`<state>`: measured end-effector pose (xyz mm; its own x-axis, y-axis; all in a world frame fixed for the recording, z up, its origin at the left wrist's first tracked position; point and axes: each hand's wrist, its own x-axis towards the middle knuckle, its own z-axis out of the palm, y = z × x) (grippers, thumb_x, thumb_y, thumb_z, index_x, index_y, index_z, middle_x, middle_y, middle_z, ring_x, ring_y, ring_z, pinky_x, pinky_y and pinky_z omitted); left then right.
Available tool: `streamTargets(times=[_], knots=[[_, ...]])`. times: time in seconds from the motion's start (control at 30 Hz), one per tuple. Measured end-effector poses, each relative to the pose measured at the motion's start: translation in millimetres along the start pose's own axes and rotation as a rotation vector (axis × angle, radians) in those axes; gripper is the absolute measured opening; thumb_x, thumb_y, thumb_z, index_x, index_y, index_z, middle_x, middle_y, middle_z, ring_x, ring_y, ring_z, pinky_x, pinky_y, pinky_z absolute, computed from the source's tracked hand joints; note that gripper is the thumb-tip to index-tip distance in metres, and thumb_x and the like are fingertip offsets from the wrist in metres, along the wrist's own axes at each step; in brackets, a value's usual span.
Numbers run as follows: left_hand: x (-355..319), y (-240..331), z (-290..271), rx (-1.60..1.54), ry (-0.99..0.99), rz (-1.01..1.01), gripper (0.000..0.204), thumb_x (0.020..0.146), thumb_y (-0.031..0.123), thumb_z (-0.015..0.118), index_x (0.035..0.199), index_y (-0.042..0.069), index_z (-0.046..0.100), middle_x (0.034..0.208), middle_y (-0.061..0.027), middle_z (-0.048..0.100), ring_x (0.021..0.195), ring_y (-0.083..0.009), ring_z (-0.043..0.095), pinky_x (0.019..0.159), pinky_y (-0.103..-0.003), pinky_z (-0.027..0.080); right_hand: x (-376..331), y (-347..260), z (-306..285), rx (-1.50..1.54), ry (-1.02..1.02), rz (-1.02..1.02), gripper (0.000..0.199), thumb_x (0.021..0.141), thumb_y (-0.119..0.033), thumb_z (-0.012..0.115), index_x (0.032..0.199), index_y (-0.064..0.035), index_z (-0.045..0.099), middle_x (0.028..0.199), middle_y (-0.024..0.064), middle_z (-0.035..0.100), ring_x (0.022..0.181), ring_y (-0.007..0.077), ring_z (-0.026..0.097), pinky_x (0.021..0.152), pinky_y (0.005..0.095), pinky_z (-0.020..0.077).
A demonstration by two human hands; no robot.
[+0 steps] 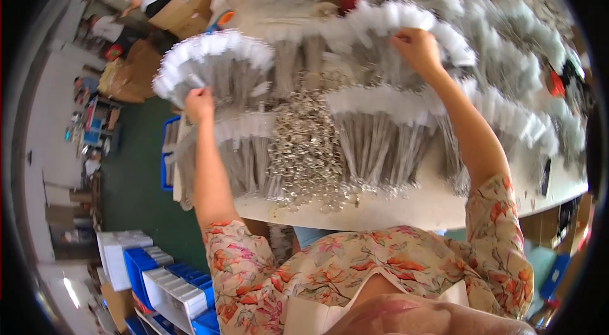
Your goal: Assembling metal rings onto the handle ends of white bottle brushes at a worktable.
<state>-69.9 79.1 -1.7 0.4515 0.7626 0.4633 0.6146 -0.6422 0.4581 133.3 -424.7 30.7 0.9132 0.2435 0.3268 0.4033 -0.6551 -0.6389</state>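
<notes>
- Left hand sits on the lower edge of a fanned bundle of white-tagged metal pieces at the near-left end of the table. Its fingers look curled in against the tags, but I can't tell if it's actually pinching or just resting there.
- Right hand reaches further out, to a second fanned bundle toward the back of the table. Fingers are bent down onto the white tag row, and whether they've closed on anything is hidden by the back of the hand.
- My guess on handling: each piece is light on its own, but a full fan looks hefty and floppy. The tags seem like soft card or plastic, while the thin metal parts below look slippery and ready to splay apart.
- I'd say the best grab is where the stems bunch together just under the tags, not the tag edges, which would probably bend or slide out.
- Between the two hands lies a loose pile of silvery rings, tangly-looking stuff that would snag if dragged.
- Hard to make out: what the metal pieces really are, how the fans are bound, and anything at the far side of the table, which smears into blur. The fisheye bends the table edge a lot.
</notes>
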Motion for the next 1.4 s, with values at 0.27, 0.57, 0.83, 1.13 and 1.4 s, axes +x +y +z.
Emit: streamTargets(times=[0.27,0.57,0.83,1.13,1.4], knots=[[-43.8,217.7,-17.8,-0.549,-0.068,0.326,0.027,0.087,0.029,0.051,0.096,0.004,0.056,0.074,-0.0141,0.062,0.068,-0.0258,0.061,0.063,-0.036,0.046,8.6,-20.2,-86.2,0.339,0.3,-0.088,0.023,0.079,-0.027,0.063,0.086,-0.0063,0.068,0.058,-0.0004,0.054,0.054,0.0053,0.047,0.052,0.0231,0.0392],[-56.3,184.8,51.2,0.268,-0.589,0.658,0.034,0.077,0.03,0.058,0.075,-0.004,0.061,0.077,-0.0248,0.06,0.077,-0.0419,0.058,0.066,-0.047,0.045,44.0,106.3,-205.6,0.298,0.204,0.027,0.023,0.088,-0.024,0.049,0.089,-0.0058,0.063,0.075,0.0043,0.059,0.069,0.0099,0.056,0.065,0.0256,0.0471],[-77.9,194.3,28.5,0.185,-0.554,0.526,0.028,0.082,0.02,0.058,0.067,-0.003,0.052,0.062,-0.0172,0.059,0.062,-0.0327,0.06,0.059,-0.042,0.043,27.1,165.9,-144.3,-0.225,0.014,0.222,0.018,0.068,-0.026,0.064,0.08,-0.0141,0.069,0.082,0.0066,0.066,0.076,0.0229,0.063,0.07,0.0342,0.0505],[-70.8,199.2,31.8,0.166,-0.561,0.423,0.027,0.085,0.023,0.055,0.071,0.0,0.051,0.06,-0.0131,0.06,0.057,-0.027,0.06,0.061,-0.039,0.044,18.4,139.4,-128.9,-0.441,-0.024,0.389,0.022,0.069,-0.019,0.063,0.085,-0.0037,0.066,0.088,0.0143,0.065,0.085,0.0304,0.063,0.068,0.0405,0.0505],[-40.2,182.8,56.7,-0.064,-0.625,0.229,0.017,0.082,0.017,0.056,0.078,0.0,0.057,0.06,-0.0086,0.059,0.047,-0.0165,0.05,0.048,-0.031,0.039,14.8,138.8,-127.0,-0.356,0.021,0.38,0.023,0.069,-0.013,0.06,0.089,-0.0034,0.066,0.096,0.0165,0.064,0.092,0.0307,0.062,0.075,0.0386,0.0497]])
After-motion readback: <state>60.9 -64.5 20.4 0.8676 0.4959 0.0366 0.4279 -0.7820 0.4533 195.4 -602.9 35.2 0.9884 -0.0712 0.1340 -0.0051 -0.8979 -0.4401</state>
